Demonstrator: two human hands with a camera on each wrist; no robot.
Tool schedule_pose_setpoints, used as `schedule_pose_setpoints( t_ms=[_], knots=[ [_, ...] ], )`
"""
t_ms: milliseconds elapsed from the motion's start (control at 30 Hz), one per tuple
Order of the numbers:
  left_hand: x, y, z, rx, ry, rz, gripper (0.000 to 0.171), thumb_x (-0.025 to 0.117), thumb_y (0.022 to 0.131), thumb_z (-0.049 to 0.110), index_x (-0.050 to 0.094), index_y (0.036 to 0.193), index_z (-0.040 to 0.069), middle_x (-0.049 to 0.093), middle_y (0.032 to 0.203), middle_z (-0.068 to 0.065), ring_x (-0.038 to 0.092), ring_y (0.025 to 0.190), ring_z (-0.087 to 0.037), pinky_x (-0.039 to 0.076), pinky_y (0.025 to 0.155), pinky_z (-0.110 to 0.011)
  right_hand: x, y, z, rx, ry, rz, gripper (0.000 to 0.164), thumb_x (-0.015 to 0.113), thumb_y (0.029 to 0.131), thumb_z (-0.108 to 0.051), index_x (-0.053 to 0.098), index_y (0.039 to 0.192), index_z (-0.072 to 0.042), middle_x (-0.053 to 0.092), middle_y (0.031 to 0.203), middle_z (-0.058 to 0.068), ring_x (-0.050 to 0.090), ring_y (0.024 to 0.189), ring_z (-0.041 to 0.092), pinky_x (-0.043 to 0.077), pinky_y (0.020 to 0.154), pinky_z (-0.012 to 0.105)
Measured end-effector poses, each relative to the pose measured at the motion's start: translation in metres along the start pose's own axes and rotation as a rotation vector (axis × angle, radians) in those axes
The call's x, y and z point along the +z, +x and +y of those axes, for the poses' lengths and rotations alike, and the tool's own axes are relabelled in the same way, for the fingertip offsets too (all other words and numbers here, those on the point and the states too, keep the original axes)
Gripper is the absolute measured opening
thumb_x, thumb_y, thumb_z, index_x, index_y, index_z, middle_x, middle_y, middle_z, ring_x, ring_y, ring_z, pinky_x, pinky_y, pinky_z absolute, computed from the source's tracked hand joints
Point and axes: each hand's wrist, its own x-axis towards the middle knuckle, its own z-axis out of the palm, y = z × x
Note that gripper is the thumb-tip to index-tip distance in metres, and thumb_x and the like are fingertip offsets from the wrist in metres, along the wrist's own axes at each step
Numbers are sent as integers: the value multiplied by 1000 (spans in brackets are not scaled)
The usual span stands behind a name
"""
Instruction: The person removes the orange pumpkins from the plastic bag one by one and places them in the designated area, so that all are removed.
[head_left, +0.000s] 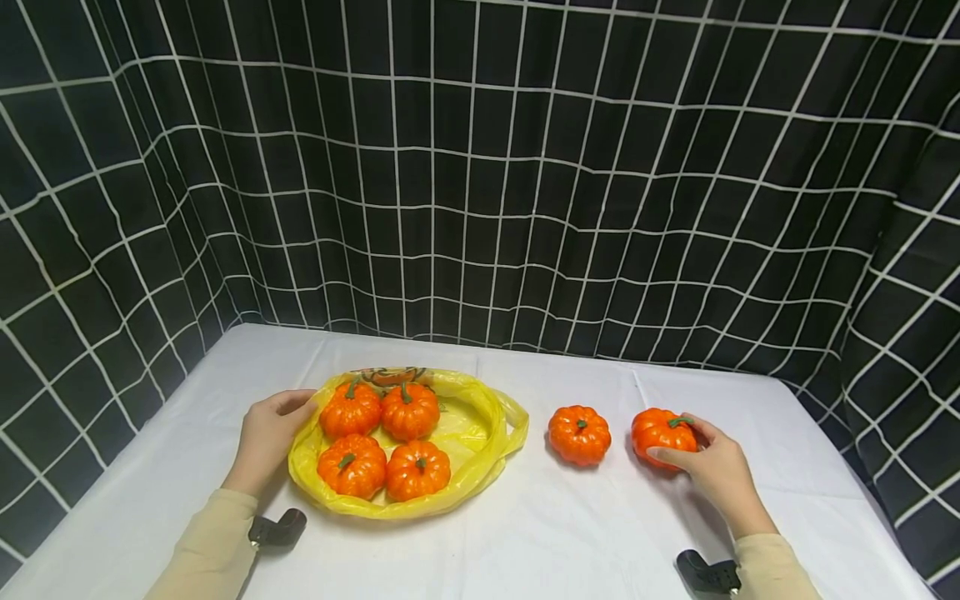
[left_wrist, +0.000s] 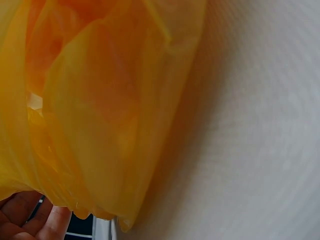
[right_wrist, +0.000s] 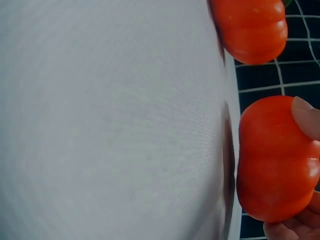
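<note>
A yellow plastic bag point(head_left: 480, 492) lies spread with its mouth up, holding several small orange pumpkins point(head_left: 417, 471) with green stems. At its left rim, my left hand point(head_left: 266, 437) grips the edge of the plastic; the left wrist view shows bent fingers point(left_wrist: 27, 212) against the bag's edge. Over on the right, my right hand point(head_left: 722, 473) holds another orange pumpkin point(head_left: 660, 435), thumb at the front and fingers behind. Whether that pumpkin touches the table is hard to tell. One more pumpkin point(head_left: 580, 435) sits on the cloth between the bag and my right hand.
A white cloth point(head_left: 540, 542) covers the table. Dark curtains with a white grid point(head_left: 487, 183) stand behind it and at both sides. The bag's handle loop point(head_left: 517, 421) points right, toward the loose pumpkin. Each wrist carries a black camera mount point(head_left: 279, 529).
</note>
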Motion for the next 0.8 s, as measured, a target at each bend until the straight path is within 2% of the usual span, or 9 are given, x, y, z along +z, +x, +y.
schedule_pose_setpoints(
  t_ms=[467, 800],
  knots=[
    [0, 1, -1, 1, -2, 1, 40, 57, 100, 24, 60, 132, 0, 59, 137, -25, 49, 135, -39, 39, 115, -52, 1, 1, 1, -6, -10, -43, 93, 78, 84, -33, 27, 152, 6, 35, 151, 35, 40, 136, 46, 34, 116, 56],
    [0, 2, -3, 5, -1, -6, 41, 58, 100, 26, 61, 132, 0, 59, 137, -24, 48, 136, -39, 38, 116, -52, -1, 2, 1, 12, 16, -77, 98, 78, 85, -34, 20, 154, 6, 30, 155, 34, 36, 139, 45, 32, 118, 56]
  ],
)
